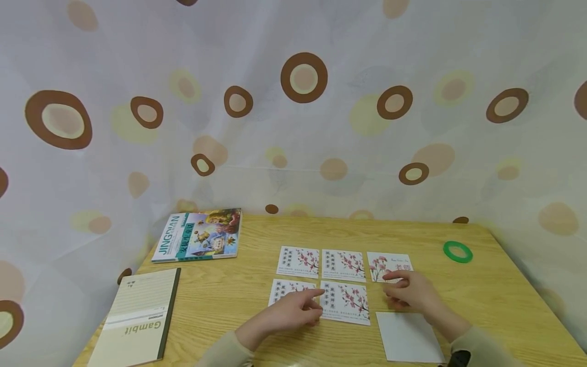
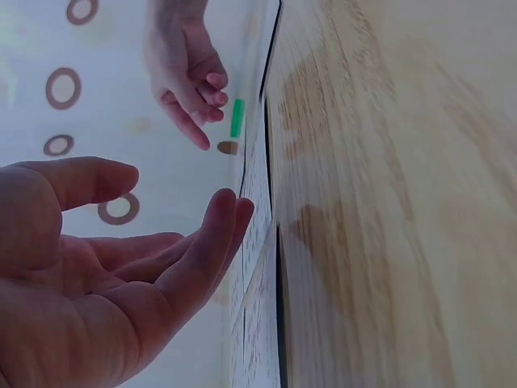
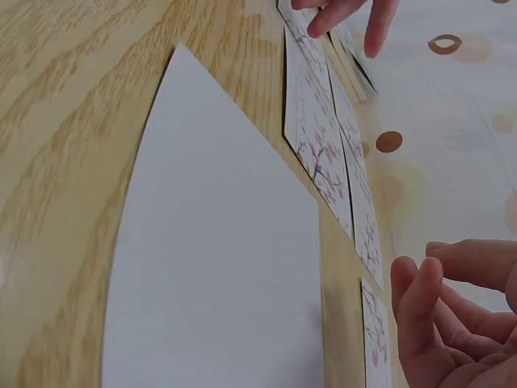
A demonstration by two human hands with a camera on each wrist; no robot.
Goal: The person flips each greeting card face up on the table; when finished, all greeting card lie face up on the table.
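Note:
Several white cards printed with pink blossom branches and dark characters lie in two rows. My left hand (image 1: pixel 293 308) hovers over the front-left blossom card (image 1: pixel 281 291), partly covering it, its index fingertip at the left edge of the front-right blossom card (image 1: pixel 345 304). Nothing is between its loosely bent fingers (image 2: pixel 190 263) in the left wrist view. Over the lower edge of a carnation card (image 1: pixel 382 262) is my right hand (image 1: pixel 412 293), fingers loosely bent and holding nothing. A blank white card (image 1: pixel 408 336) lies in front of it, close under the right wrist.
A green tape roll (image 1: pixel 457 252) lies at the back right of the wooden table (image 1: pixel 495 306). At the back left rests a colourful picture book (image 1: pixel 199 237), with a cream notebook (image 1: pixel 137 316) nearer the front. Behind the table hangs a dotted curtain (image 1: pixel 257 168).

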